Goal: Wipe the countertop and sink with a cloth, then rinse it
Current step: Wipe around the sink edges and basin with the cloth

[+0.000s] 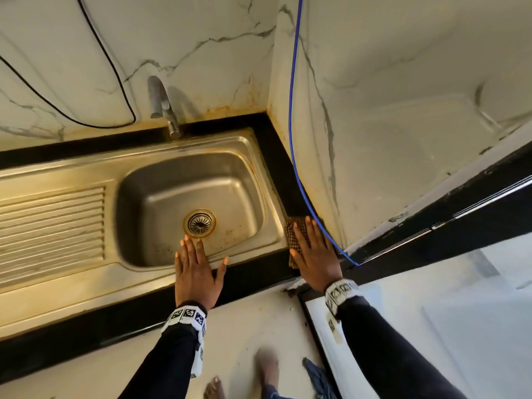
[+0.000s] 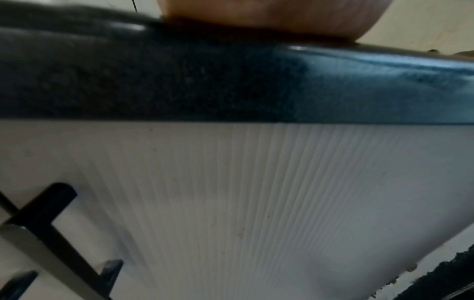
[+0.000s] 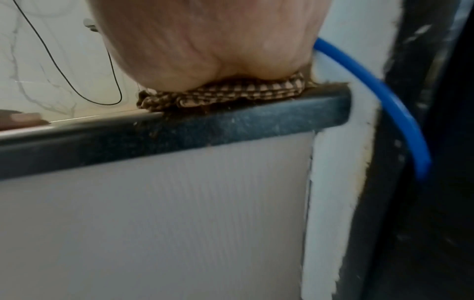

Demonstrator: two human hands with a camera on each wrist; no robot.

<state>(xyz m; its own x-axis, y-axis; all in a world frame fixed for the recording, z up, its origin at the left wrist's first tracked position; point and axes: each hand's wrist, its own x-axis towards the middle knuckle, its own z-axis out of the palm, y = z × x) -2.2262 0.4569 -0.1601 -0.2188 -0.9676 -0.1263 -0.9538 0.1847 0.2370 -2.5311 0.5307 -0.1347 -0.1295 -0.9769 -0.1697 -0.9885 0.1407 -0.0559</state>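
A brown checked cloth point(image 1: 294, 237) lies folded on the black countertop point(image 1: 253, 269) at the sink's right front corner. My right hand point(image 1: 315, 249) presses flat on it with straight fingers; the right wrist view shows the palm point(image 3: 210, 46) on the cloth point(image 3: 220, 94) at the counter's front edge point(image 3: 179, 132). My left hand point(image 1: 195, 269) lies flat with spread fingers on the front rim of the steel sink point(image 1: 267, 237), fingertips over the basin near the drain point(image 1: 199, 223). In the left wrist view only the heel of the hand point(image 2: 269, 18) shows on the counter edge point(image 2: 179, 81).
A tap point(image 1: 164, 108) stands behind the basin. A ribbed drainboard point(image 1: 51, 226) lies to the left. A blue hose point(image 1: 296, 156) runs down the right wall corner past the cloth. A black cable point(image 1: 115, 76) hangs on the marble back wall. A black window frame point(image 1: 446, 220) is at right.
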